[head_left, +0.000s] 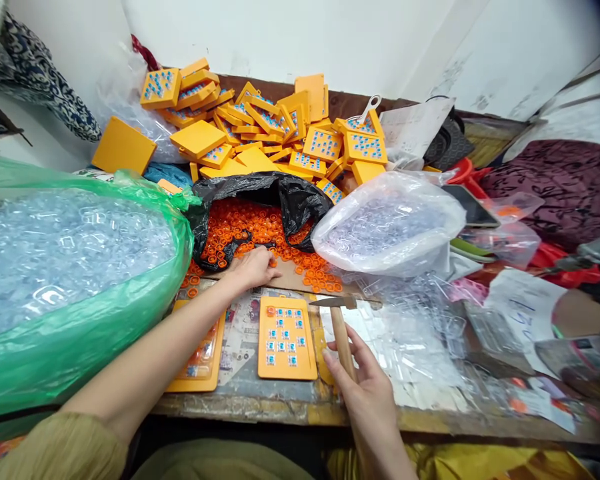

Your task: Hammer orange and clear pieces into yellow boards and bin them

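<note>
My right hand (367, 390) is closed round the wooden handle of a hammer (341, 333), whose metal head is uppermost. Left of it lies an orange plastic panel (289, 367) with several small blue-and-clear pieces set in it and one orange ring piece (271, 311) at its top left corner. My left hand (254, 268) reaches to the loose orange ring pieces (317, 270) spilling from a black plastic bag (305, 197). Its fingers are curled together; what they hold, if anything, is hidden. Under my left forearm lies another orange panel (210, 373), partly covered, with clear and orange parts.
A green bag (145, 300) full of clear plastic parts stands at left. A white bag (385, 257) of clear parts sits right of the black one. Many orange panels (255, 160) are heaped against the wall. Clear pieces (420, 333) and papers cover the right side.
</note>
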Available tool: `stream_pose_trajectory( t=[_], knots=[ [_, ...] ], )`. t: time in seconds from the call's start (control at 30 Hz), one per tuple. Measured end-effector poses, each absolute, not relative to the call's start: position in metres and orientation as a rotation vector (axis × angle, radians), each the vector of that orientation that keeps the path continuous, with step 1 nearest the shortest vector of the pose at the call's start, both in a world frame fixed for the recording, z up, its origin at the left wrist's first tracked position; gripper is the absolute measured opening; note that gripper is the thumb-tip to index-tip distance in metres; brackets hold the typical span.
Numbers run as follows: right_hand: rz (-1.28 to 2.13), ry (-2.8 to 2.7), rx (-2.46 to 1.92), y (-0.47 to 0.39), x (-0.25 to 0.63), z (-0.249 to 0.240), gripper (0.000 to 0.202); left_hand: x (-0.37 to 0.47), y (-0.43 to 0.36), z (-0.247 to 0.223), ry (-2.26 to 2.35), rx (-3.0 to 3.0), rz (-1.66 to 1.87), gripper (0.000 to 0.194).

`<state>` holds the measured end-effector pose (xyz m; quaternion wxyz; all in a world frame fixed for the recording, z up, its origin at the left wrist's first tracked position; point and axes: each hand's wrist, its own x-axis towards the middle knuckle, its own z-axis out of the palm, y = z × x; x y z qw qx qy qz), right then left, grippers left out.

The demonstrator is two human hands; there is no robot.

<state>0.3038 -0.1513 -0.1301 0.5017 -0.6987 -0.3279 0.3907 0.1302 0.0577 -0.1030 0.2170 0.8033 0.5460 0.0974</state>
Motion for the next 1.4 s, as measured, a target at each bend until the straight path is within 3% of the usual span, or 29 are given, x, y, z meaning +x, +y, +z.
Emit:
stream_pose_trajectory(
  t=[0.17,0.57,0.83,1.0,1.13,1.27,1.4],
  knots=[
    [0.973,-0.747,-1.659,-0.157,0.300,-0.138,0.075,0.139,0.057,-0.092,1.585,2.157,0.189,0.015],
    [0.885,-1.036,-1.776,-0.160,0.301,-0.148,0.077,0.138,0.057,-0.105,1.465,2.113,0.308,0.017],
    [0.853,-1.017,-1.722,-0.165,0.303,-0.140,0.066,0.123,-0.002,-0.100,1.131,2.053,0.473,0.050],
    [0.661,-1.322,-1.648,-0.156,0.301,-0.125,0.044,0.119,-0.028,-0.107,1.118,1.997,0.530,0.053],
    [0.482,-1.553,-1.533,-0.150,0.292,-0.112,0.041,0.121,-0.029,-0.112,1.164,1.905,0.612,0.055],
    [0.567,-1.683,-1.642,-0.148,0.287,-0.111,0.041,0.121,-0.029,-0.115,1.205,1.846,0.621,0.058],
    [0.671,-1.392,-1.682,-0.149,0.291,-0.121,0.041,0.120,-0.024,-0.113,1.207,1.852,0.600,0.063]
  ],
)
